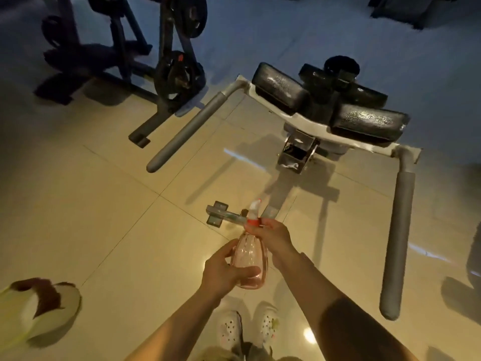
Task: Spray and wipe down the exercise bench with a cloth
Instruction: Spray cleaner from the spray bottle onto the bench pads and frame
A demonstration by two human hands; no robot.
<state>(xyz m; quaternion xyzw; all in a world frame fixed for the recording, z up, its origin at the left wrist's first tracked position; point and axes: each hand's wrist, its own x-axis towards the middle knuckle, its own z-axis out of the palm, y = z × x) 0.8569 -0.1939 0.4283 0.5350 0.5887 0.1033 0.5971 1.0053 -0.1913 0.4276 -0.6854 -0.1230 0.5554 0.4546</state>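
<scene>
Spray bottle (250, 259) held well short of bench pads (281, 87). Left hand (223, 272) cups bottle base for support; right hand (273, 235) grips neck, likely readying nozzle. Pads glisten. Cloth not identifiable.

Open tiled floor (104, 204) lies between the 2 grey handlebars (182, 131); the bench's base bar (234, 217) crosses ahead.
</scene>
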